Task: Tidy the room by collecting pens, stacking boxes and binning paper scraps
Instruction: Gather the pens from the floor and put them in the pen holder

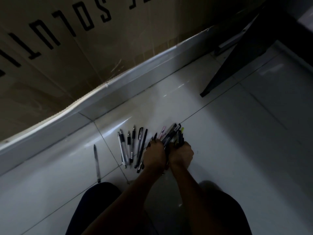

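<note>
Gripped between left hand [155,155] and right hand [182,154]: a bundle of pens [171,134] on the tiled floor [237,150].
Both hands curl round it, tips fanning toward 12 o'clock; loose pens [132,146] lie at 9 o'clock, a single pen [96,163] farther out.

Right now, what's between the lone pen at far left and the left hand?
A row of loose pens lying on the tiled floor, shown in the head view.

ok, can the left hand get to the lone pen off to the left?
Probably yes: only flat loose pens lie before the lone pen, but the left hand is gripping the pen bundle.
</note>
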